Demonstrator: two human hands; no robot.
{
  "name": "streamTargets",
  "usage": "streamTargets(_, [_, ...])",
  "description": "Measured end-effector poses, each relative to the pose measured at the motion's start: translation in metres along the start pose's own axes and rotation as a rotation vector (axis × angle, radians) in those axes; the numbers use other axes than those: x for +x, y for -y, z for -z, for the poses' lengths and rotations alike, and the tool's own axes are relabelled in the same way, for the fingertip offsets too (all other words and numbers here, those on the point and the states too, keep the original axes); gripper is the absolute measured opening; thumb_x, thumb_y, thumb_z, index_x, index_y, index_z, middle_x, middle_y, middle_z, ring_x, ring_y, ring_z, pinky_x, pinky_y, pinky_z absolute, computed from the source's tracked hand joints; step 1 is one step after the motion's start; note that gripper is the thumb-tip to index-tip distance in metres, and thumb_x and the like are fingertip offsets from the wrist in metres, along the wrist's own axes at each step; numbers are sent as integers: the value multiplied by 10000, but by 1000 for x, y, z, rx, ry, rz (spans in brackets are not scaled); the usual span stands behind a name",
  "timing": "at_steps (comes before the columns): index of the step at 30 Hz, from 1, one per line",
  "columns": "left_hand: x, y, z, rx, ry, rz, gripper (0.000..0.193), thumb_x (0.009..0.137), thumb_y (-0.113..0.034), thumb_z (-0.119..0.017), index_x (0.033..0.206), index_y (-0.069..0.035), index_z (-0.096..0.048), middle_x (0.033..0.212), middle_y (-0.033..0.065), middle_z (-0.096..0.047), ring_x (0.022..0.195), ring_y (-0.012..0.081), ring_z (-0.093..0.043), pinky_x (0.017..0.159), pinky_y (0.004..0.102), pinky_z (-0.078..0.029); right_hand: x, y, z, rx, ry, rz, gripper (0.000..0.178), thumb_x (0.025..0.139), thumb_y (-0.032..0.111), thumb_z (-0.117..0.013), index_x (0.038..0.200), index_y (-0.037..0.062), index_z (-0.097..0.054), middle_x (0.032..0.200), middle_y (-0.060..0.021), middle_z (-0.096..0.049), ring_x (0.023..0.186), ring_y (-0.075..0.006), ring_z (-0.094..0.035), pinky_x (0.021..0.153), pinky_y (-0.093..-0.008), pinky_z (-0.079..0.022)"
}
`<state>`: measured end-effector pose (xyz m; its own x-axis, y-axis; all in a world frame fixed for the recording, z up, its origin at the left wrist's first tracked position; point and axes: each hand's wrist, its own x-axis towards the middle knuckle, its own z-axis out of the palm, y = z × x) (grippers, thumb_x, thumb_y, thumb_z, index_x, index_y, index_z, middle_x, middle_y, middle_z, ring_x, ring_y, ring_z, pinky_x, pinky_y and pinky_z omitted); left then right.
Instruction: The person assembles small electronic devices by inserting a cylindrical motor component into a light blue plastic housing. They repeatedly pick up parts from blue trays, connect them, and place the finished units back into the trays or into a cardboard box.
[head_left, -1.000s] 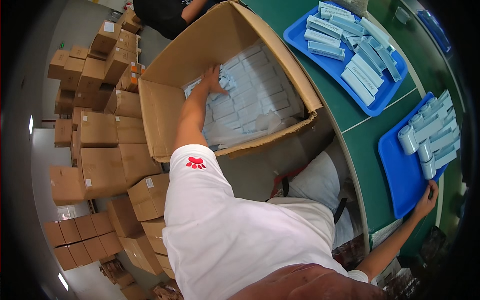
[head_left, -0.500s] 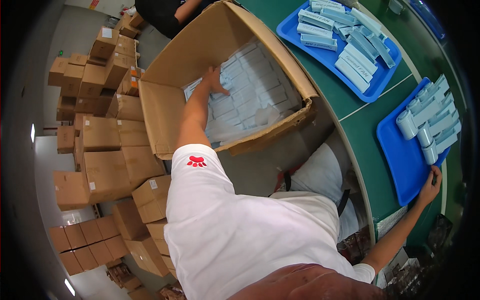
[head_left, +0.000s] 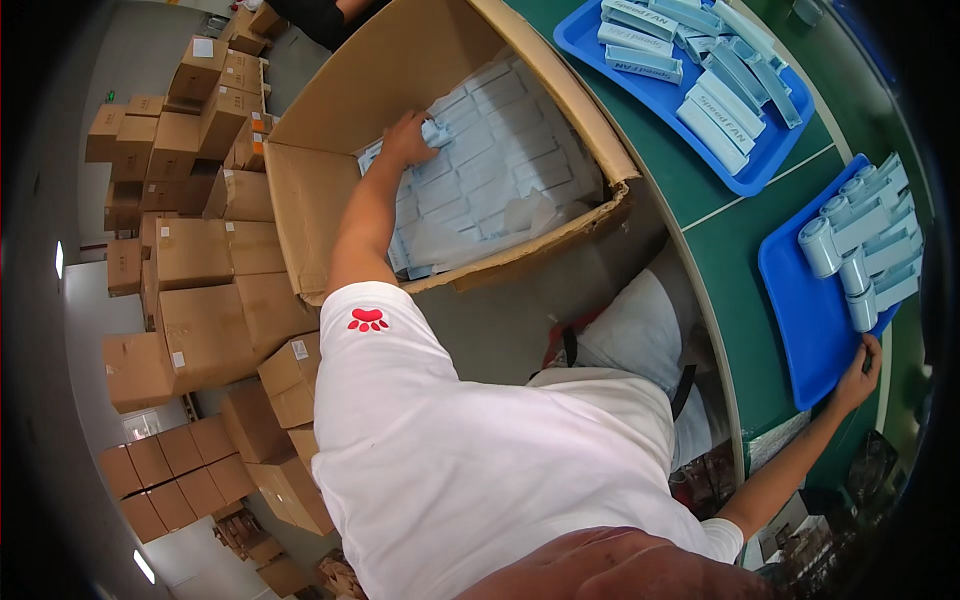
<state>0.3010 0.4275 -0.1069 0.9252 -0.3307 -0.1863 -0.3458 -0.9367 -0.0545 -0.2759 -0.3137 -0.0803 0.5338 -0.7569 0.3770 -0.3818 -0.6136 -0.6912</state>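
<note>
Inside a large open cardboard box (head_left: 320, 190), my left hand (head_left: 408, 142) reaches to the far left part of the contents. Its fingers are closed round a small light-blue plastic piece (head_left: 435, 133). Rows of flat light-blue pieces (head_left: 470, 150) fill the box, partly under thin clear plastic film (head_left: 525, 212). My right hand (head_left: 857, 375) grips the near right rim of a blue tray (head_left: 800, 340) on the green table. White-and-light-blue handheld fan parts (head_left: 850, 230) lie in rows at that tray's right side.
Another blue tray (head_left: 690, 120), farther back on the green table (head_left: 715, 260), carries several light-blue casings (head_left: 720, 110). Stacked cartons (head_left: 205, 310) stand on the left. A person's dark sleeve (head_left: 315, 18) shows beyond the box. A dark plastic bag (head_left: 872, 465) lies near the right edge.
My left hand has moved slightly left in the box, and its fingers have closed round a light-blue piece. My right hand stays at the tray rim. The view has shifted a little.
</note>
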Motion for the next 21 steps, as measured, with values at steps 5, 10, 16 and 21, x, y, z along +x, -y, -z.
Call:
streamTargets(5, [16, 11, 9, -14, 162, -39, 707, 615, -364, -859, 1246, -102, -676, 1247, 164, -668, 1161, 334, -629, 993, 422, -513, 3, 11, -5, 29, 11, 24, 172, 1003, 43, -572, 1128, -5, -681, 1094, -55, -680, 1050, -161, -616, 968, -307, -465])
streamTargets(10, [-1, -9, 6, 67, -11, -87, 684, 615, -401, -850, 1204, -85, -703, 1169, 177, -703, 1108, 336, -657, 975, 438, -520, 0, 5, -4, 11, -2, 7, 174, 1004, 48, -572, 1130, 3, -682, 1097, -47, -682, 1049, -154, -615, 965, -301, -465])
streamTargets(16, [-11, -25, 0, 164, -86, 39, 622, 618, -377, -828, 1161, -96, -711, 1145, 157, -719, 1080, 319, -677, 952, 446, -533, 3, 3, -5, 17, 6, 0, 175, 1004, 52, -574, 1135, 4, -680, 1132, -57, -679, 1066, -168, -621, 977, -304, -472])
streamTargets(21, [-20, -30, 20, 142, -147, 90, 559, 615, -344, -833, 1087, -65, -720, 1057, 151, -738, 1016, 319, -699, 888, 420, -555, 4, -5, -10, 101, 2, 16, 179, 1001, 40, -572, 1141, 5, -678, 1142, -60, -678, 1077, -177, -624, 980, -319, -482])
